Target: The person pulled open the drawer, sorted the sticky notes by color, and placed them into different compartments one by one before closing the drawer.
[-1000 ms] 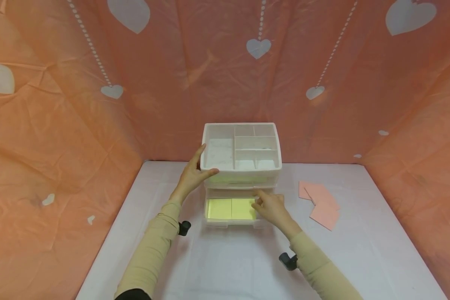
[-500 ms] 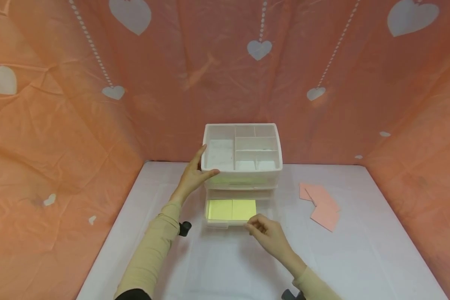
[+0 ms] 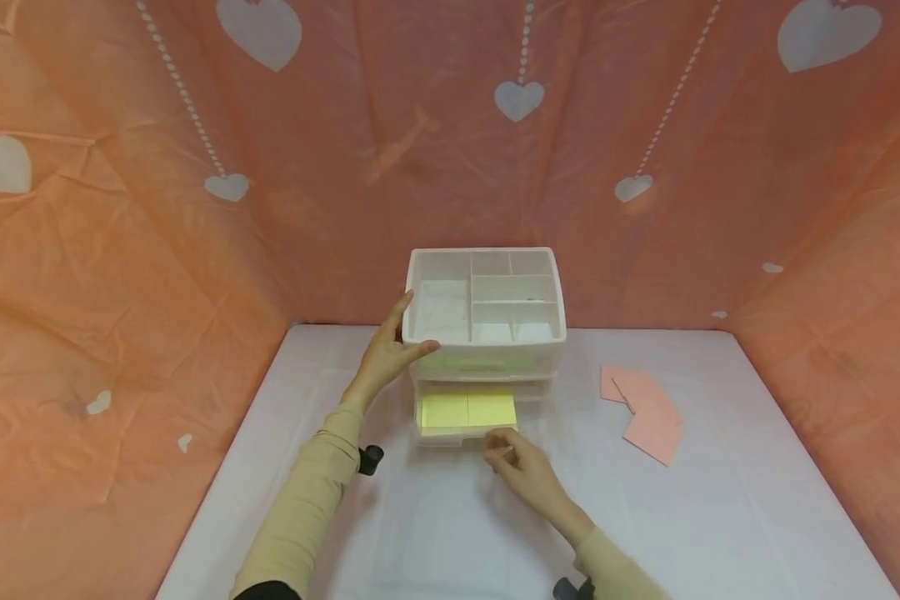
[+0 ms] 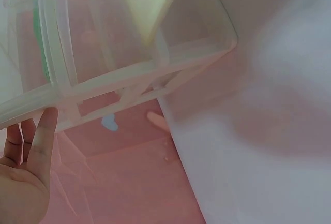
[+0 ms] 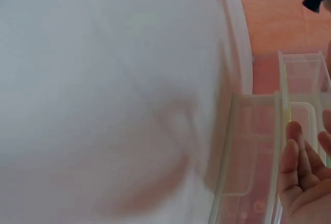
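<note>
Right hand [image 5: 305,182] cut off by right wrist frame edge.

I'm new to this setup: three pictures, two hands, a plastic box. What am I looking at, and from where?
No machine here: a person works with bare hands. The wide picture comes from a camera on their head; the two blurry close-ups come from cameras on each wrist. On the white table stands a clear drawer organizer with a divided top tray. Its bottom drawer is partly out and holds yellow sticky notes. Pink notes lie loose to the right. The left hand rests against the organizer's corner; the right hand touches the drawer's front edge, holding nothing.
</note>
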The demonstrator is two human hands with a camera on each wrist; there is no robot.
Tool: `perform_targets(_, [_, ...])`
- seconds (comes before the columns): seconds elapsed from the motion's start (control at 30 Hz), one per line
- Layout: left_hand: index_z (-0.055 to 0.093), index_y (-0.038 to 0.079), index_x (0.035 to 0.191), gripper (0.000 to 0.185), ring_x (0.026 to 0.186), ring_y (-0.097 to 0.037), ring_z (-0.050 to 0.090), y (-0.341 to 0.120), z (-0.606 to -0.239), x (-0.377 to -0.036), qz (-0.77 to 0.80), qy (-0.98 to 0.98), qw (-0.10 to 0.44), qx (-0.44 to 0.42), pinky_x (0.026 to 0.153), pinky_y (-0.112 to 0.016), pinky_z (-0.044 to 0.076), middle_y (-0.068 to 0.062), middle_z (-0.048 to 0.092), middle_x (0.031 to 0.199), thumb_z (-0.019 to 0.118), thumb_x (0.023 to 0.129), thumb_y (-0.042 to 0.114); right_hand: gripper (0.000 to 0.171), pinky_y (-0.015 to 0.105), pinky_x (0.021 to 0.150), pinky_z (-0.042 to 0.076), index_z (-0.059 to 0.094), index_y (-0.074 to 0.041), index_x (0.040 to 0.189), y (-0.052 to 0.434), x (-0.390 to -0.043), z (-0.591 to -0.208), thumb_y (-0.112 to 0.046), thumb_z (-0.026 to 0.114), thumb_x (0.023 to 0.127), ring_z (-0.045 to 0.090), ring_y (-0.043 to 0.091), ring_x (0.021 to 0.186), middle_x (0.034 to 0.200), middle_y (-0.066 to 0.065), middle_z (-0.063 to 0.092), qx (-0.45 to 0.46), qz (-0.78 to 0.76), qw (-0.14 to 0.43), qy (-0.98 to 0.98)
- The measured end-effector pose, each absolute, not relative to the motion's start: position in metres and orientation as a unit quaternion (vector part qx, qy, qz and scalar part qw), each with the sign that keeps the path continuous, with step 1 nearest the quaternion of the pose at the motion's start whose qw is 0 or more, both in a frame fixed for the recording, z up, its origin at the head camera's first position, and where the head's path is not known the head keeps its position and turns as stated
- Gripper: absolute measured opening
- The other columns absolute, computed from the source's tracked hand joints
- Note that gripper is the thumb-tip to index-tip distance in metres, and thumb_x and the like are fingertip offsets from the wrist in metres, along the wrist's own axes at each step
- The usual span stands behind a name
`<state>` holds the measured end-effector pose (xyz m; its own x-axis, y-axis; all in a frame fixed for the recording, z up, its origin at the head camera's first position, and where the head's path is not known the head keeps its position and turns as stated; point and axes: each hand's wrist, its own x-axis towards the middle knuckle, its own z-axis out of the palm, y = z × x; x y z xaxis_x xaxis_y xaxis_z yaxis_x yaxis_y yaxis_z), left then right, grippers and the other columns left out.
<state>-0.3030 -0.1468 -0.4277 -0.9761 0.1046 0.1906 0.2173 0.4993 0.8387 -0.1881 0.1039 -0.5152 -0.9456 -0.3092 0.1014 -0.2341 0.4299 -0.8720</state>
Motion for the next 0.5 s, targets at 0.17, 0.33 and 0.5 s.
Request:
perform_targets(0.17, [0.016, 0.055, 0.141, 0.091, 0.07, -0.017, 0.044, -0.147, -0.429, -0.304, -0.503, -0.857, 0.06, -0.095, 0.068, -0.032, 0.042, -0.011, 0.053, 0.098, 0.075, 0.072, 0.048, 0.034, 0.02, 0.063, 0.048, 0.055, -0.012, 0.122, 0.095, -0.206, -0.513, -0.017, 0.062, 0.089, 0.063, 0.015, 0.074, 0.116, 0.015, 0.061, -0.133, -0.527, 0.047, 0.838])
perform_targets(0.33, [0.018, 0.052, 0.142, 0.092, 0.077, -0.018, 0.049, -0.147, -0.429, -0.304, -0.515, -0.849, 0.063, -0.099, 0.065, -0.029, 0.043, -0.01, 0.055, 0.093, 0.077, 0.071, 0.045, 0.038, 0.022, 0.066, 0.049, 0.054, -0.013, 0.124, 0.087, -0.222, -0.511, -0.011, 0.063, 0.087, 0.063, 0.013, 0.075, 0.119, 0.015, 0.06, -0.106, -0.554, 0.044, 0.824])
perform_targets(0.5, [0.018, 0.053, 0.142, 0.092, 0.079, -0.018, 0.049, -0.147, -0.428, -0.305, -0.509, -0.852, 0.069, -0.1, 0.067, -0.029, 0.043, -0.01, 0.055, 0.095, 0.077, 0.072, 0.045, 0.039, 0.025, 0.067, 0.05, 0.053, -0.011, 0.126, 0.083, -0.233, -0.51, -0.01, 0.062, 0.088, 0.065, 0.018, 0.078, 0.118, 0.016, 0.06, -0.093, -0.572, 0.041, 0.814])
